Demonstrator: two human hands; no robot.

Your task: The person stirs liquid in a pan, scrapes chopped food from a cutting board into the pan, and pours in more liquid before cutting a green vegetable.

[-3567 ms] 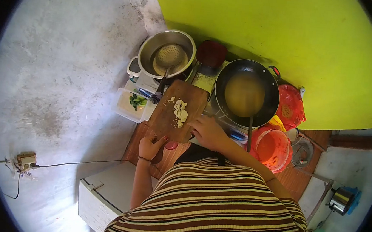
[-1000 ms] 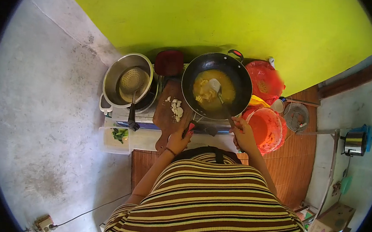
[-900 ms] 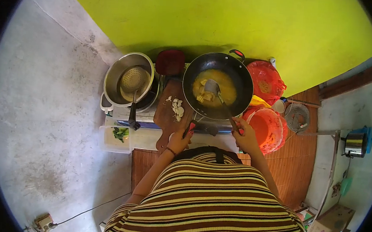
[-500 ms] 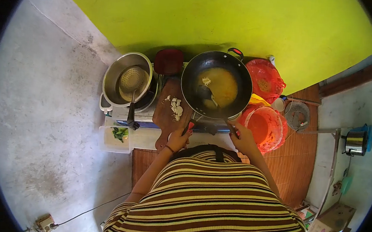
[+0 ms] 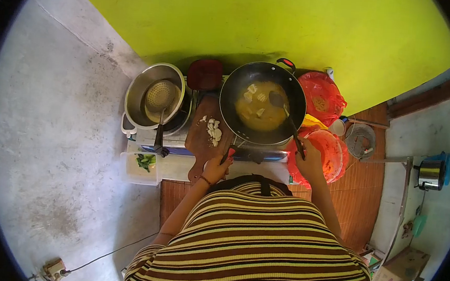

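A black wok (image 5: 229, 114) holds yellowish-brown broth (image 5: 257, 123) with several pale pieces in it. My left hand (image 5: 215, 170) is closed around the wok's black-and-red handle (image 5: 229, 153) near the stove's front. In my right hand (image 5: 310, 161) is the dark handle of a spatula (image 5: 292, 125), whose blade rests in the broth at the wok's right half. Left of the wok lies a wooden cutting board (image 5: 204, 108), with white chopped pieces (image 5: 214, 131) on it.
A steel pot (image 5: 134, 90) with a skimmer (image 5: 161, 95) stands at left, beside a dark red container (image 5: 204, 75). A clear tub (image 5: 129, 171) holds green leaves. Red plastic-lined containers (image 5: 332, 174) and a white cup (image 5: 336, 128) stand to the right. A green wall (image 5: 233, 21) rises behind.
My right hand and the spatula have moved right; its blade went from the broth's left part to the upper right. More pale pieces show in the broth. My left hand has stayed put.
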